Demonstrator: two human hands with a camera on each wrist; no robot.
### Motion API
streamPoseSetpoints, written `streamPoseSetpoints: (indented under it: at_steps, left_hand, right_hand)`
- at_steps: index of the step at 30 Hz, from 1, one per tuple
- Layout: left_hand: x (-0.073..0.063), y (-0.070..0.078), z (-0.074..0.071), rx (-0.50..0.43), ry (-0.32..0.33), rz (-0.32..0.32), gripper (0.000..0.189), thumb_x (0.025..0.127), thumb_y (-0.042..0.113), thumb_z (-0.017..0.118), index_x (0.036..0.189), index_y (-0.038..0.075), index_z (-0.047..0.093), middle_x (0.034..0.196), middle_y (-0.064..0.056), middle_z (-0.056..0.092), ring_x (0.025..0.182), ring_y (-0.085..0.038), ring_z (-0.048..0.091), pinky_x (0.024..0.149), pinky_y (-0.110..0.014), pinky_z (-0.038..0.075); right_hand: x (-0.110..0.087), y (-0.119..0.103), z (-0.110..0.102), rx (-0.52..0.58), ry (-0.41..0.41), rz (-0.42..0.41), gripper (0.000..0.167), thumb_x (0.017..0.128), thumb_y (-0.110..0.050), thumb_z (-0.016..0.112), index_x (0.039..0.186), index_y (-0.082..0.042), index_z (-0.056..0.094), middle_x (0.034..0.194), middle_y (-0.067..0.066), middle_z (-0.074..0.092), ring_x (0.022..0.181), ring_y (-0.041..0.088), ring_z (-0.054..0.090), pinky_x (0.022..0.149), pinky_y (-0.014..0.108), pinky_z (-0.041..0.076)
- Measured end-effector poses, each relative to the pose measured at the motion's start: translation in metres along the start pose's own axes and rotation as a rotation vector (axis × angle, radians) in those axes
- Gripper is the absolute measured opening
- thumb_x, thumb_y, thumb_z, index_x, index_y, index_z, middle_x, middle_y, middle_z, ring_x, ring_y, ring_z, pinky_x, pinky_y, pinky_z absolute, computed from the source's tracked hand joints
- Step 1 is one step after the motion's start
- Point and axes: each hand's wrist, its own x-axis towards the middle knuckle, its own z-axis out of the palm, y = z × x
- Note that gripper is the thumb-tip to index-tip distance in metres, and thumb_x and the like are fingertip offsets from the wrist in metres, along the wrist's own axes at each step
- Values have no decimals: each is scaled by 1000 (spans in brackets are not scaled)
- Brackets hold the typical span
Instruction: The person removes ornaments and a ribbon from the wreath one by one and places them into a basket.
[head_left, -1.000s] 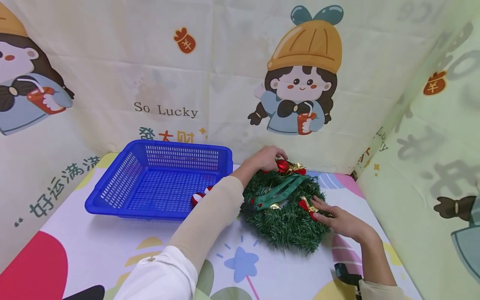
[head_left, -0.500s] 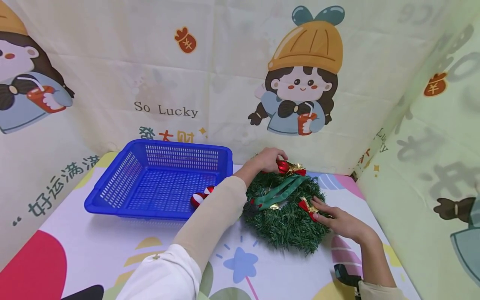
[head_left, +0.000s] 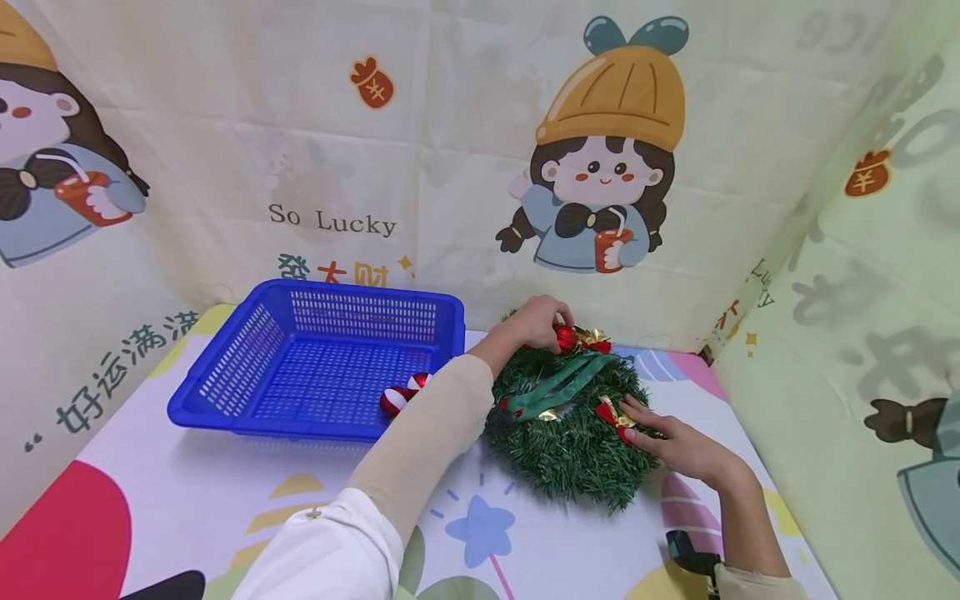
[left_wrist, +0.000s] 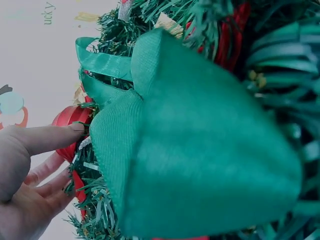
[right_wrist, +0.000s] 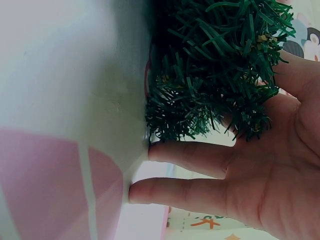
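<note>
A green tinsel wreath (head_left: 577, 467) lies on the table, with a looped green ribbon (head_left: 558, 387) across its middle. At its far left side, my left hand (head_left: 534, 322) holds a shiny red ball ornament (head_left: 566, 338). The left wrist view shows the thumb (left_wrist: 60, 135) on the near side of this ball, other fingers behind and below it. My right hand (head_left: 686, 446) rests against the wreath's right side beside a red and gold bow (head_left: 615, 417). Two straight fingers (right_wrist: 180, 191) reach the tabletop in the right wrist view; foliage hides other fingers.
A blue plastic basket (head_left: 225, 412) stands left of the wreath, with red and white ornaments (head_left: 393, 400) in its near right corner, partly behind my left sleeve. Printed cloth walls (head_left: 450, 167) rise behind and right of the patterned table (head_left: 187, 517).
My left hand and the red ball have shifted slightly down, and the left forearm has moved a little right. The right hand keeps its place on the wreath.
</note>
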Motion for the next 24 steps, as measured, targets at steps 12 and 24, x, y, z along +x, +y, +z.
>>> streamPoseSetpoints:
  at_steps: [12,24]
  left_hand:
    - [-6,3,-3,-13,20,3,44,87,9,84,128,14,69,122,-12,67,108,-24,61,81,-29,56]
    - [-9,10,-9,39,82,47,45,86,5,82,127,16,69,127,-11,59,111,-22,56,80,-24,53]
  right_hand:
    - [1,-1,1,8,-14,10,68,107,-40,56,164,-11,33,174,19,12,154,59,7,114,78,25]
    - [0,-5,-1,4,-16,16,68,107,-40,56,164,-10,32,173,20,11,154,59,6,114,79,24]
